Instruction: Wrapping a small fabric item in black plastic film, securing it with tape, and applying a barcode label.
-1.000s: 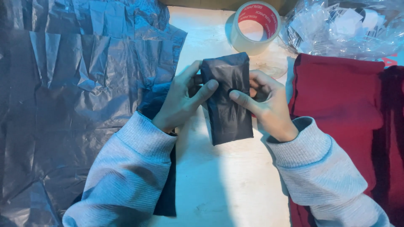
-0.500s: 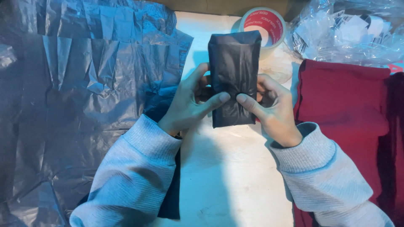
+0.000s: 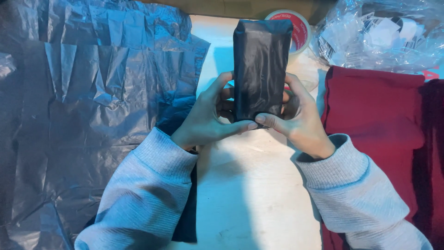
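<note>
Head view: both hands hold a black wrapped packet (image 3: 261,69), a long rectangular bundle in shiny dark plastic, stood upright above the pale table (image 3: 249,194) with its top end pointing away from the person. The left hand (image 3: 206,118) wraps the packet's lower left side, thumb laid across the bottom edge, so its grip is clamped on the packet. The right hand (image 3: 300,120) takes the lower right side, thumb meeting the left thumb at the bottom edge and fingers curled behind; its grip is likewise closed on the packet. Both forearms wear light grey ribbed sleeves (image 3: 143,194).

To the left, a large crinkled sheet of grey plastic (image 3: 83,102) covers the table, reaching up close to the left wrist. Behind the packet's top stands a roll of tape (image 3: 298,30) with a red core, partly hidden by the packet. At the upper right lies a clear plastic bag (image 3: 379,37) holding small white pieces. Below that, a folded dark red cloth (image 3: 374,120) lies just beside the right hand and runs under the right sleeve
</note>
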